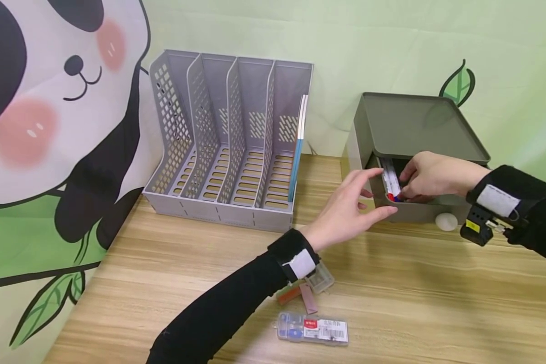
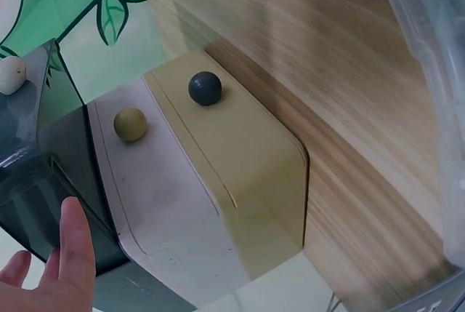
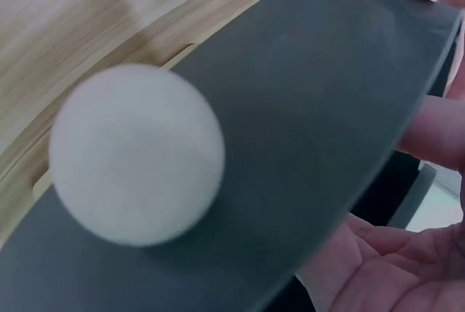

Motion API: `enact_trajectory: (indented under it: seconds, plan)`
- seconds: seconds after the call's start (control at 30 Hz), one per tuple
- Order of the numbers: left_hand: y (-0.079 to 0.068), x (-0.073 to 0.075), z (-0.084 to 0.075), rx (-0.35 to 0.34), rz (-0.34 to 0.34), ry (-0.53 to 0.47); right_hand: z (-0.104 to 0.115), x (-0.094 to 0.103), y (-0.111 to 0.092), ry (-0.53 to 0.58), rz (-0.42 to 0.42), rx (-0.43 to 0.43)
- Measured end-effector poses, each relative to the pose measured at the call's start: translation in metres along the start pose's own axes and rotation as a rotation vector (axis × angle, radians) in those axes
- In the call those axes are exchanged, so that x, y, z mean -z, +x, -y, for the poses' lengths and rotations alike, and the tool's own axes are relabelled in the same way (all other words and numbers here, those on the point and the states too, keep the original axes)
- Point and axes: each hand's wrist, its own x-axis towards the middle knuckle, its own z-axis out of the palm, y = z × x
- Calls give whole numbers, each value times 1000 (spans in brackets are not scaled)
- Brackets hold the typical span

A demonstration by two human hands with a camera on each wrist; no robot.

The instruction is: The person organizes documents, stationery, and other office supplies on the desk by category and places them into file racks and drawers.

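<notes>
A dark grey desktop drawer unit stands at the right with its top drawer pulled out. Inside lie white markers, one with a red end and one with a blue end. My right hand reaches into this drawer, fingers bent and fingertips at the blue end; whether they pinch the marker is hidden. The right wrist view shows the drawer's white round knob close up. My left hand is at the drawer's left front corner, thumb and fingers spread, holding nothing.
A grey file rack with several slots stands left, a thin blue-and-white book in its right slot. In front lie a labelled clear case, a pink strip, an orange strip and a small clear box.
</notes>
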Motion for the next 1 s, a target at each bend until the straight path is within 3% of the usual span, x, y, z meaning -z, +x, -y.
enact_trajectory:
  seconds: [0.37,0.73,0.87,1.0]
  plan:
    - [1,3,-4,-73,8,149,9,11,-6,120,146,-3]
    - [1,7,-5,-81,19,301,12,10,-4,71,147,20]
    - [2,8,-5,-103,12,370,9,11,-7,1,71,59]
    - [4,8,-5,-139,-6,400,6,11,-16,-165,-146,180]
